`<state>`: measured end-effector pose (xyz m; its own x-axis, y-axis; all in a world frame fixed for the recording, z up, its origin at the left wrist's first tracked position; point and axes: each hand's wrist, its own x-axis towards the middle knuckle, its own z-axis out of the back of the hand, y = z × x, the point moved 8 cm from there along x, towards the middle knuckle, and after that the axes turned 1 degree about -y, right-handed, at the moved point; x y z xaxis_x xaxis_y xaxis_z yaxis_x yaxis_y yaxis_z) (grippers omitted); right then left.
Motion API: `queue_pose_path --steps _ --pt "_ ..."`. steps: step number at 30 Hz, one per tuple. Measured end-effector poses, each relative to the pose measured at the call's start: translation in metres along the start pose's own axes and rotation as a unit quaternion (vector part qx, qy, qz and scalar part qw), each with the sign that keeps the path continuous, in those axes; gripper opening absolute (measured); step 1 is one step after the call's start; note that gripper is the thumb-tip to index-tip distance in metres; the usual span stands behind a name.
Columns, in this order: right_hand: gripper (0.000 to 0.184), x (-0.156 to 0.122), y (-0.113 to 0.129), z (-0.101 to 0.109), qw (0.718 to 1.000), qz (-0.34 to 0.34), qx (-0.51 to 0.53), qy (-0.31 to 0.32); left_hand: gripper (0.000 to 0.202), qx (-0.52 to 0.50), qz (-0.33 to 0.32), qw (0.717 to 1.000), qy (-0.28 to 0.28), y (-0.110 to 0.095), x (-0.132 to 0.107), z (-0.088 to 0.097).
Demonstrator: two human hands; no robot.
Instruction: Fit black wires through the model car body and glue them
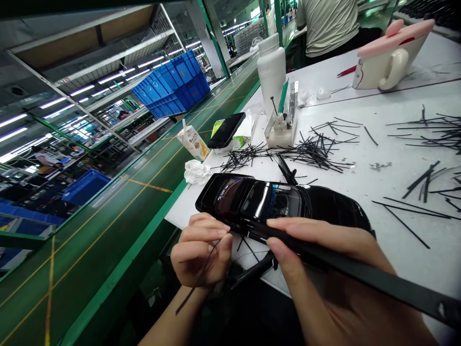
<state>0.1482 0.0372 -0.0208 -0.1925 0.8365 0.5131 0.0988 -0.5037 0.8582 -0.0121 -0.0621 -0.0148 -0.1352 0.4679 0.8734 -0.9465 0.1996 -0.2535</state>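
A glossy black model car (pixel 284 199) lies on the white table in front of me, with a door standing out from its near side. My left hand (pixel 203 250) is closed in a pinch by the car's near side, and a thin black strip (pixel 196 283) hangs down from its fingers. With thumb and forefinger, my right hand (pixel 324 259) grips long black tweezers (pixel 360 266). Their narrow end points at the car's side near the open door (pixel 255 270). The tweezers' tips are too dark against the car to make out.
Loose black strips (pixel 313 151) lie in piles behind and right of the car. Beyond are a small bottle in a clear holder (pixel 280 129), a phone (pixel 226 129), a drink carton (pixel 193 142), crumpled tissue (pixel 197 172), a white bottle (pixel 271 72) and a lidded mug (pixel 382 65). A green conveyor (pixel 118 206) runs left.
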Motion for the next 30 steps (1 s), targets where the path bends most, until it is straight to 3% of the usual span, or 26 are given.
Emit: queue_pose_path --steps 2,3,8,12,15,19,27,30 --pt "0.013 -0.002 -0.001 0.000 1.000 0.000 0.007 -0.007 0.033 -0.058 -0.022 0.996 -0.063 -0.005 0.001 0.008" --pt "0.015 -0.002 -0.001 0.000 1.000 0.004 0.007 -0.008 0.034 -0.076 -0.036 0.994 -0.067 -0.008 0.002 0.009" --pt "0.020 0.001 0.002 -0.004 0.999 0.038 -0.008 0.022 0.036 -0.073 -0.060 0.996 -0.010 -0.015 0.007 -0.001" --pt "0.010 0.003 0.003 -0.002 0.999 0.000 -0.028 0.019 0.031 -0.060 -0.056 0.997 0.013 -0.015 0.010 -0.008" --pt "0.005 0.001 0.002 0.000 0.998 -0.032 -0.054 0.017 0.027 -0.068 -0.060 0.996 0.011 -0.015 0.009 -0.010" --pt "0.009 0.000 0.005 0.008 0.994 -0.017 -0.103 -0.013 0.024 -0.087 -0.078 0.993 -0.014 -0.015 0.008 -0.010" --pt "0.012 -0.001 0.000 0.005 0.999 -0.022 0.017 -0.037 0.019 -0.084 -0.066 0.994 -0.012 -0.009 0.003 -0.011" --pt "0.009 0.000 -0.001 0.008 0.997 -0.032 0.070 -0.013 0.024 -0.098 -0.055 0.993 0.020 -0.009 0.010 -0.012"
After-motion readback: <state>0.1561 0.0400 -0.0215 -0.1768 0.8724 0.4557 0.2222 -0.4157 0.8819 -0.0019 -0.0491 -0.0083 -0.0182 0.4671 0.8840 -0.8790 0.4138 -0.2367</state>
